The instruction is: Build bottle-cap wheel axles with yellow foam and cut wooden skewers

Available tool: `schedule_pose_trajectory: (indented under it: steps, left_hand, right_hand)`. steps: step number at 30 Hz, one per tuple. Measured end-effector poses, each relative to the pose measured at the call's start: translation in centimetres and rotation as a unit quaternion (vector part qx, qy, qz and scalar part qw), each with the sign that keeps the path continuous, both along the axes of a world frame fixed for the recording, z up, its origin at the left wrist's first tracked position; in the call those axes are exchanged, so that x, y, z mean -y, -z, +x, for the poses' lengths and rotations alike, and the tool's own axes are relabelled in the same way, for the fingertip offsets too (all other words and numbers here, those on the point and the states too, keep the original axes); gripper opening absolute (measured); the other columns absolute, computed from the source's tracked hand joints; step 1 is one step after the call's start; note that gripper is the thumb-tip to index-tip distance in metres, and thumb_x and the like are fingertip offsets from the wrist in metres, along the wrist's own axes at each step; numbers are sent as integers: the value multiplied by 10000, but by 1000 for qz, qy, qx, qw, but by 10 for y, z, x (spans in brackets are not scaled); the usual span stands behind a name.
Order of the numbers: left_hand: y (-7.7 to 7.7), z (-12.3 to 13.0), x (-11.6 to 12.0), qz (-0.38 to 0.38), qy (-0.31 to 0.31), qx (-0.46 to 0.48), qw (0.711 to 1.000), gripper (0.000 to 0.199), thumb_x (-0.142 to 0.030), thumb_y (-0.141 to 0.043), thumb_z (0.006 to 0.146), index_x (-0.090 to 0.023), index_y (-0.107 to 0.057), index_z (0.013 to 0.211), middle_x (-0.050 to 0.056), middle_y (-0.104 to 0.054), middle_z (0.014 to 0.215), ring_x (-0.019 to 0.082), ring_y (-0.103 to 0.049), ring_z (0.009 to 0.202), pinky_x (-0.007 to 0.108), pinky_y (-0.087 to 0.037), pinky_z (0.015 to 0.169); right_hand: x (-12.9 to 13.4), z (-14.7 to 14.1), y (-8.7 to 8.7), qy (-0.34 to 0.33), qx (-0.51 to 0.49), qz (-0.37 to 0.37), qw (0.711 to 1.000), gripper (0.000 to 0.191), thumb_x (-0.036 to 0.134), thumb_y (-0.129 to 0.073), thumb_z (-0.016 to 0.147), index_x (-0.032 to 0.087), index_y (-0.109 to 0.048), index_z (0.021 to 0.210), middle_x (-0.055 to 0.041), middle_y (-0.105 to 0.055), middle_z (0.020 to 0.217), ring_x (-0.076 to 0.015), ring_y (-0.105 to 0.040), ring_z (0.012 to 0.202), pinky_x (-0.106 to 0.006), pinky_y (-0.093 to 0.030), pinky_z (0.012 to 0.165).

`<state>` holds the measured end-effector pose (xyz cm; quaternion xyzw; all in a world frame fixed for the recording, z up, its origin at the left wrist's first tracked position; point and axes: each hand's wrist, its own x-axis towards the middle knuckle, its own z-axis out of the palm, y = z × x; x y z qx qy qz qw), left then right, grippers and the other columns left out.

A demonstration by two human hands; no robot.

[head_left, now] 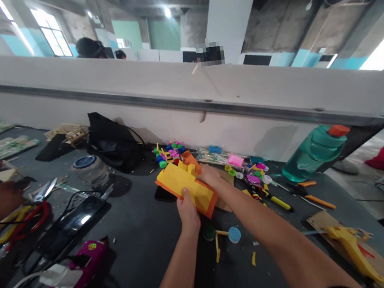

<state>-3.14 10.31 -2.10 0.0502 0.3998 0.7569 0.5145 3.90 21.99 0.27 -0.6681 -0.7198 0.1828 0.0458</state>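
Observation:
My left hand (188, 213) grips the near edge of a yellow and orange paper or foam piece (177, 179), thumb on top and the other fingers hidden below. The piece is held tilted above the dark table; its yellow upper layer has a raised part, and an orange layer shows along the edges. At its far right side my right hand (210, 177) is closed on it, with the fingertips partly hidden. Behind it rises an orange flap (191, 159). Below the hands, a small yellow stick frame with a blue disc (234, 235) lies on the table.
Colourful small parts (168, 153) lie behind, more (256, 173) to the right. A teal bottle (313, 153), a yellow glue gun (349, 241) and an orange-handled tool (319, 202) stand or lie right. Left are a phone (71, 227), a purple power strip (77, 277), scissors (42, 212) and a co-worker's hand (2, 202).

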Motion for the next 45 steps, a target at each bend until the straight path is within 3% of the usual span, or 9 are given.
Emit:
schedule_pose_trajectory:
  steps: [3,8,13,19,26,31,36,42,45]
  left_hand:
    - [0,2,0,1,15,0,1000,135,-238,-559,812,-168,-610,914,67,-690,932,168,-671,785,302,-540,733]
    - [-6,7,3,6,57,35,998,131,-207,-550,815,-168,-605,928,67,-696,920,177,-675,792,333,-543,745]
    - [-10,9,7,8,126,66,990,182,-192,-567,795,-153,-594,970,96,-692,929,209,-678,768,379,-548,724]
    - [-8,13,8,11,160,66,985,177,-162,-588,759,-136,-607,933,112,-696,906,228,-679,745,393,-551,714]
    - [-6,9,6,-21,144,68,987,166,-151,-564,769,-153,-593,932,76,-698,856,211,-679,704,382,-556,689]
    - [-7,14,7,-34,171,72,982,154,-119,-552,770,-105,-605,914,105,-697,816,216,-678,683,385,-553,696]
    - [-12,20,11,-40,237,96,966,210,-205,-582,793,-114,-597,981,113,-698,859,214,-678,739,363,-549,725]
    - [-19,20,20,32,338,147,929,427,-467,-494,827,-114,-598,1045,137,-682,951,231,-657,867,352,-532,771]
    - [-19,22,22,35,347,123,929,313,-305,-594,784,-102,-602,1022,128,-692,892,233,-664,811,347,-530,748]
  right_hand:
    - [-4,12,5,11,2,4,1000,324,373,-656,697,181,-637,957,-115,-667,998,-258,-629,907,-276,-455,675]
    - [-3,33,12,40,22,28,999,569,442,-692,683,122,-539,1128,-174,-572,1144,-301,-554,1034,-343,-458,771]
    - [-2,34,19,13,10,-6,1000,303,316,-539,867,170,-525,1133,-70,-556,1122,-198,-575,948,-381,-491,782]
    - [3,35,17,-14,-1,86,996,306,309,-515,880,180,-516,1157,-80,-530,1176,-209,-549,995,-415,-466,829]
    - [8,37,15,-19,-56,131,990,186,301,-609,759,217,-682,908,-59,-639,986,-206,-563,941,-303,-390,847]
    - [11,70,-11,37,-121,150,981,322,284,-389,841,137,-638,983,-62,-679,805,-177,-622,692,-253,-444,603]
    - [50,128,-51,6,-163,167,972,352,300,-382,841,166,-576,1102,-49,-684,848,-173,-637,678,-267,-473,612]
    - [134,133,-70,-170,-33,181,968,285,289,-461,832,267,-637,1055,-70,-652,981,-210,-592,908,-328,-438,808]
    - [145,119,-79,-241,-13,145,960,286,401,-505,830,274,-652,1039,-77,-638,943,-208,-585,868,-316,-440,779]
